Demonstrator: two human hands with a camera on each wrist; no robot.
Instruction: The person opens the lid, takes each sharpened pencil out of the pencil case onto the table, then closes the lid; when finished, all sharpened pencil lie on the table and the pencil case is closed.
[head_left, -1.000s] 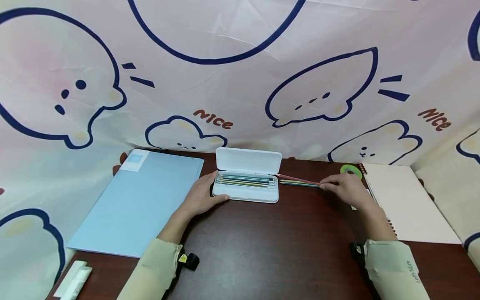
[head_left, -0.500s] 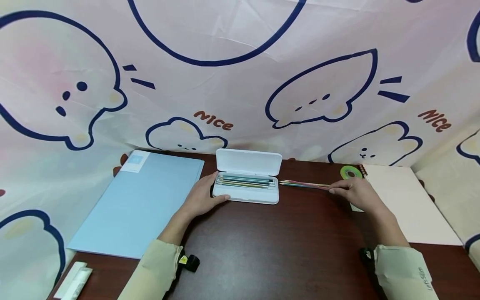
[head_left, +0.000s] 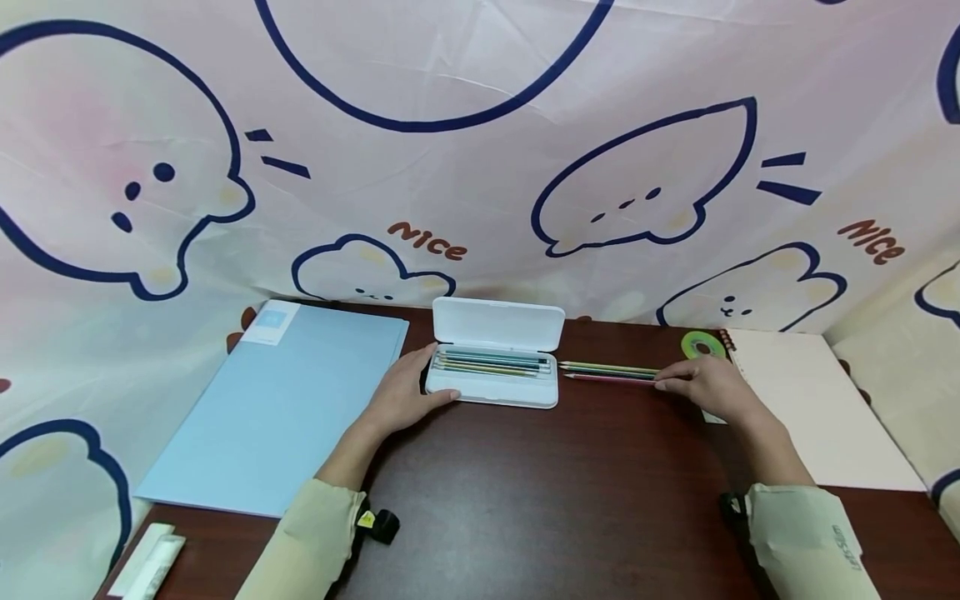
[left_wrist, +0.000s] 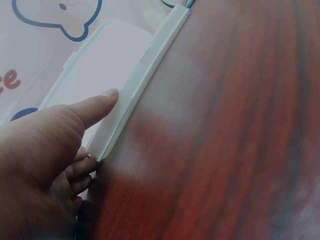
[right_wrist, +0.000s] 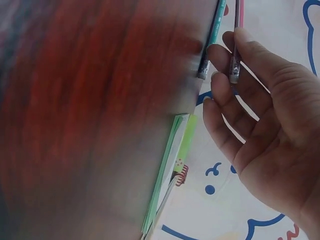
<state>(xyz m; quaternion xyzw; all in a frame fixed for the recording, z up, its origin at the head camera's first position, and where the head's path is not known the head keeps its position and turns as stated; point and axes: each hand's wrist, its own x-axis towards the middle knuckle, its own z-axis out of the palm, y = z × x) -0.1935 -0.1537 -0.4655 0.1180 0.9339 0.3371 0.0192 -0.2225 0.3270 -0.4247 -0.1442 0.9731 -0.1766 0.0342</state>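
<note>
A white pencil case [head_left: 491, 390] stands open near the back of the table, several pencils [head_left: 491, 362] lying in its tray and its lid leaning up behind. My left hand [head_left: 397, 392] holds its left end, with the thumb [left_wrist: 97, 107] on the front rim and the fingers bent round the corner. To the right of the case, my right hand [head_left: 705, 387] pinches a pink pencil [right_wrist: 240, 20] between thumb and forefinger close to its eraser end. Several more pencils [head_left: 603, 367] lie on the table just behind the pink one, one of them teal [right_wrist: 215, 32].
A light blue folder [head_left: 285, 408] covers the table's left part. On the right lies a spiral sketchbook [head_left: 825, 408], with a green roll of tape [head_left: 702, 336] by its back corner. Two white wrapped sticks [head_left: 150, 558] lie at the front left. A patterned cloth hangs behind.
The pink pencil has moved from lying across the loose pencils to their front side, with my right hand shifting slightly right and nearer. My left hand stays on the case.
</note>
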